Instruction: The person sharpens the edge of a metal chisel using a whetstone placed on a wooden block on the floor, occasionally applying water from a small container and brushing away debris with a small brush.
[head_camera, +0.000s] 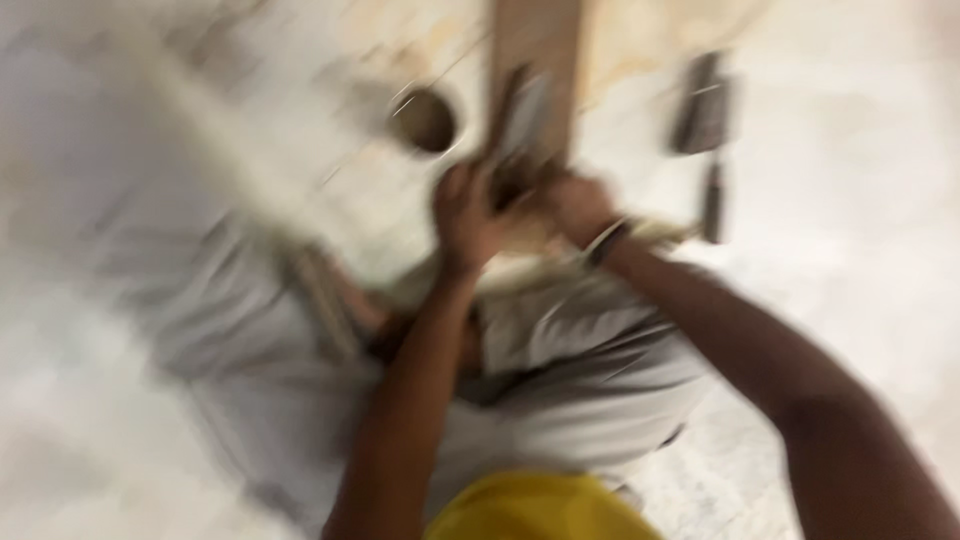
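The picture is heavily blurred by motion. My left hand (465, 215) and my right hand (578, 207) meet at the near end of a brown wooden plank (545, 50) that runs away from me. Between them sits a dark and grey tool (520, 125) resting on the plank; both hands seem closed around its near end, though the blur hides the exact grip. A dark band circles my right wrist. My legs in grey trousers (560, 370) lie below the hands.
A pale board with a round hole (425, 120) lies left of the plank. A long pale strip of wood (215, 130) slants across the upper left. A dark tool (705, 105) and a thin dark piece (712, 200) lie right of the plank. Something yellow (540, 510) shows at the bottom edge.
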